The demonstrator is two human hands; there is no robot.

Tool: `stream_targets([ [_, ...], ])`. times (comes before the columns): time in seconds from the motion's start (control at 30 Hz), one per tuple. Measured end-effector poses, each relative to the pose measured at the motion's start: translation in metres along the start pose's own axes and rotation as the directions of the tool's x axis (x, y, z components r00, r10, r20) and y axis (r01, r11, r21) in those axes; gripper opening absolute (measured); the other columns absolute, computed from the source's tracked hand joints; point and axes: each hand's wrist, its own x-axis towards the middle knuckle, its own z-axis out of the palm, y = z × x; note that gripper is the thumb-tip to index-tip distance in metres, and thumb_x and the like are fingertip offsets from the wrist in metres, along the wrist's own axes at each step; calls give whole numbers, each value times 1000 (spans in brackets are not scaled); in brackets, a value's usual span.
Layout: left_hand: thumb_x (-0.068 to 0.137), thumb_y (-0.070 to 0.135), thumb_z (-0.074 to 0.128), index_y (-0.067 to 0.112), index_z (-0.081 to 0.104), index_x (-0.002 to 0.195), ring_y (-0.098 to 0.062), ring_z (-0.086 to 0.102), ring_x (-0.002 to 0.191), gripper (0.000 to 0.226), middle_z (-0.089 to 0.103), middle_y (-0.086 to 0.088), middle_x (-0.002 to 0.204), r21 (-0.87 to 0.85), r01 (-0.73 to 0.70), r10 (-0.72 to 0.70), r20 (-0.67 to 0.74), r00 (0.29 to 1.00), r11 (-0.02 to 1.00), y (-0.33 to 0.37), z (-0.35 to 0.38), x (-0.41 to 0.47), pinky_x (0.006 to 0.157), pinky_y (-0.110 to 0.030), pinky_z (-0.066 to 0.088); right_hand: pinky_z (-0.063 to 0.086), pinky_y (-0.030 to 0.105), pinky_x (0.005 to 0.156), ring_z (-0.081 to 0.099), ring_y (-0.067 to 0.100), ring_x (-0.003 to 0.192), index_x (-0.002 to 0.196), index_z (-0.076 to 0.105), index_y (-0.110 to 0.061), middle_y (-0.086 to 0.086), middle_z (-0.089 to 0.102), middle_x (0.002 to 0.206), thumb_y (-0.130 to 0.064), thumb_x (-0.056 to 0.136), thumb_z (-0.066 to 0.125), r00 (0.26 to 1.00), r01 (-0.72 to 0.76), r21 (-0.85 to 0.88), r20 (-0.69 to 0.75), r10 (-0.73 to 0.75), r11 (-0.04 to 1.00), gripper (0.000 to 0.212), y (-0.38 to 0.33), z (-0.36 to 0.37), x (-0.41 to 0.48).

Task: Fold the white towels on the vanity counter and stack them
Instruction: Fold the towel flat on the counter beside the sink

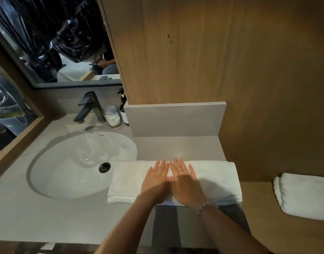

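Observation:
A white towel, folded into a long band, lies across the grey vanity counter to the right of the sink. Its left end overlaps the basin's edge. My left hand and my right hand rest flat on its middle, side by side, fingers straight and pointing away from me. The right hand wears a ring and a bead bracelet. A second white towel, folded, lies on the lower wooden shelf at the far right.
An oval white sink with a black drain fills the counter's left half. Behind it stand a black faucet, a glass jar and a dark pump bottle. A grey backsplash and wood panel wall rise behind the towel.

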Motion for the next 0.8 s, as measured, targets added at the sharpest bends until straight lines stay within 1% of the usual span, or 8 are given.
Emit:
stream_targets([
  [0.07, 100, 46, 17, 24, -5, 150, -18, -14, 145, 58, -14, 2, 157, 9, 14, -14, 12, 1000, 1000, -9, 7, -1, 111, -32, -15, 44, 39, 94, 63, 23, 110, 115, 67, -14, 6, 64, 122, -49, 74, 69, 1000, 6, 13, -18, -6, 1000, 54, 13, 8, -5],
  [0.13, 99, 48, 14, 25, -5, 150, -17, -14, 145, 58, -14, 2, 157, -8, 37, -36, 34, 999, 999, -22, 7, -2, 113, -34, -14, 41, 39, 98, 61, 24, 114, 122, 62, -14, 7, 61, 127, -54, 94, 29, 999, -34, 52, 8, 34, 998, 59, 26, 5, -9],
  [0.27, 79, 71, -10, 25, -6, 150, -17, -13, 145, 85, -14, 1, 158, -12, 68, -67, 52, 996, 998, -37, 4, -5, 115, -37, -11, 10, 31, 111, 32, 23, 139, 144, 36, -15, 7, 32, 151, -73, 79, -11, 995, -103, 37, 17, 103, 994, 98, 67, -9, -18],
  [0.33, 78, 75, -7, 26, -5, 150, -19, -14, 145, 87, -13, 0, 158, 11, 114, -114, 14, 993, 993, -39, 6, -7, 115, -40, -12, -3, 29, 111, 15, 19, 145, 149, 23, -18, 3, 17, 157, -76, 68, -23, 988, -149, 22, 31, 149, 989, 110, 84, -13, -23],
  [0.43, 62, 84, -4, 29, -2, 150, -23, -17, 144, 103, -15, -2, 157, -12, 252, -252, -37, 967, 968, -48, 7, -13, 115, -41, -11, -15, 38, 111, 4, 16, 146, 150, 18, -21, 0, 10, 158, -77, 67, -22, 971, -236, -51, 16, 237, 970, 108, 93, -15, -28],
  [0.53, 52, 88, -2, 32, -1, 150, -26, -18, 144, 113, -16, -6, 157, -67, 347, -351, -61, 934, 936, -60, 5, -20, 116, -41, -10, -5, 40, 115, 3, 19, 146, 149, 21, -19, 4, 11, 158, -80, 65, -21, 948, -315, -52, 22, 317, 948, 112, 93, -12, -29],
  [0.63, 50, 89, -1, 33, -4, 149, -28, -20, 143, 114, -17, -10, 157, -66, 393, -397, -66, 915, 917, -61, 4, -24, 115, -43, -12, 2, 39, 117, -3, 22, 146, 150, 17, -18, 8, 5, 159, -84, 63, -16, 933, -354, -10, 61, 354, 935, 114, 94, -15, -25],
  [0.8, 66, 77, 20, 21, 6, 151, -30, -7, 145, 103, -5, -12, 158, -182, 397, -402, 7, 915, 900, -65, -7, -20, 116, -45, -2, -8, 49, 114, -6, 24, 146, 150, 15, -19, 7, 3, 159, -77, 82, 18, 877, -377, -107, 279, 392, 920, 89, 92, -33, -7],
])
